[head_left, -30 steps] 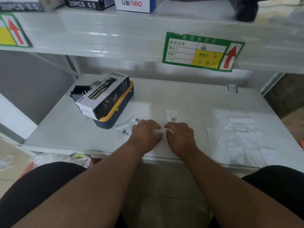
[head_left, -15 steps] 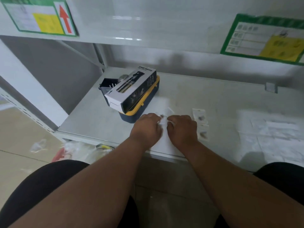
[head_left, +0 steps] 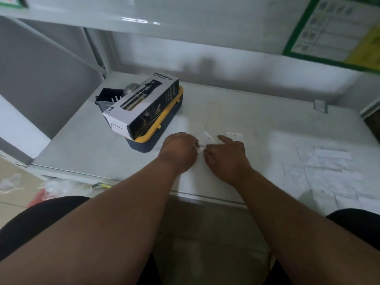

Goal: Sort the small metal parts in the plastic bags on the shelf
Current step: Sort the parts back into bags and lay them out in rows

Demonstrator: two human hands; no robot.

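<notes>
Plastic bags, small and clear, pinched between both hands low over the front middle of a pale grey shelf; motion blur too heavy to make out any metal parts inside. Just beyond the right fingertips, one more small bag flat on the shelf, apart from the held ones. Left of the grip and a little farther back, a white and black carton marked SPRAY BOTTLE, lying tilted on top of a navy case with a yellow lid; behind that, a dark open tray near the rear left corner. Well to the right of the grip, a spread of flat pale sheets or bags covering the shelf surface, too blurred to tell apart. Above, the underside of another white shelf, with a green-bordered label hanging at the upper right. Below the shelf edge at the left, tan floor with crumpled plastic litter. Left hand knuckles up, fingers curled and closed onto the near edge of the bags. Right hand also palm down, thumb and curled fingers closed onto the same bags, index finger stretched forward. Hands almost touching, both bare forearms reaching in from below, dark-clad knees at either side.
</notes>
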